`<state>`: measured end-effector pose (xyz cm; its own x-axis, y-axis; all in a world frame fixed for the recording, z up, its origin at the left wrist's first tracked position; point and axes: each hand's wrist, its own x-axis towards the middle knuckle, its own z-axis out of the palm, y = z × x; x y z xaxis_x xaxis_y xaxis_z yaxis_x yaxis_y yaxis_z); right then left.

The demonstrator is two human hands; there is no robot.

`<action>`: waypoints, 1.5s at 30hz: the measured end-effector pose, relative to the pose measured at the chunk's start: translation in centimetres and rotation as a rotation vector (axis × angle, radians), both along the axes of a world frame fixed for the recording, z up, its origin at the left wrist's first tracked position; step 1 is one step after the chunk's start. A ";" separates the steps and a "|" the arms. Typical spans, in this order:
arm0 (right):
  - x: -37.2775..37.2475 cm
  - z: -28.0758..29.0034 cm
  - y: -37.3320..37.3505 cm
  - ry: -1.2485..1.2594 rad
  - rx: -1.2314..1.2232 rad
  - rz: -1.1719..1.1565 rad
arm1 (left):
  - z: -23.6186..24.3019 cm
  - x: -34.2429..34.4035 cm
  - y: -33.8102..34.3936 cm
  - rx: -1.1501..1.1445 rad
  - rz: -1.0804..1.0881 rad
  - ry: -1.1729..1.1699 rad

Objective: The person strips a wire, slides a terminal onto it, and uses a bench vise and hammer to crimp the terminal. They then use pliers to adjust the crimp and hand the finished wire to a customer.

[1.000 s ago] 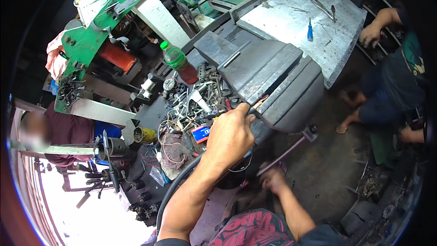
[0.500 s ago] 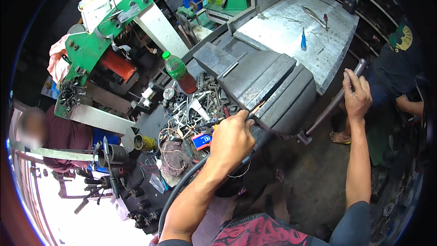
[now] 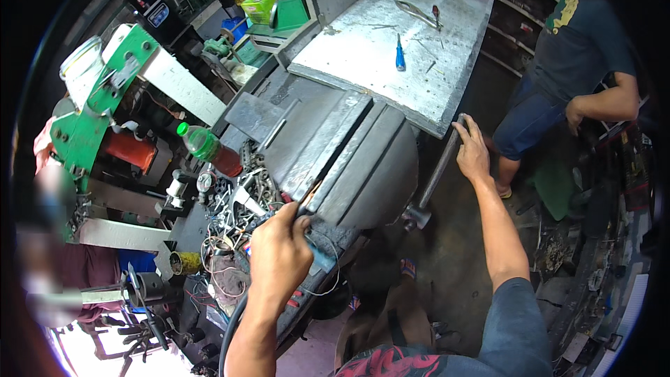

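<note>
- While the left hand (image 3: 281,248) clenches the black cable (image 3: 232,322) just behind its coppery end (image 3: 311,193), that tip sits between the 2 jaws of the vise (image 3: 373,167) at the near edge of the bench (image 3: 185,232).
- The right hand (image 3: 476,150) is curled against the upper end of the handle (image 3: 438,173); whether it closes, I cannot tell.
- Likely stiff but light, the cable is best held close to the jaws.

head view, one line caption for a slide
Left hand holding black cable at a vise, right hand on its handle.
</note>
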<state>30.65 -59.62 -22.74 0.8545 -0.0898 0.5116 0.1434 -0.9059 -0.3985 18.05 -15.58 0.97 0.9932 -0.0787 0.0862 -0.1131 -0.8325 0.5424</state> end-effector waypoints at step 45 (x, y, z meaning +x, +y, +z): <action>-30.0 4.6 31.1 1.219 1.177 0.157 | -16.4 -17.0 2.9 -0.803 0.214 0.481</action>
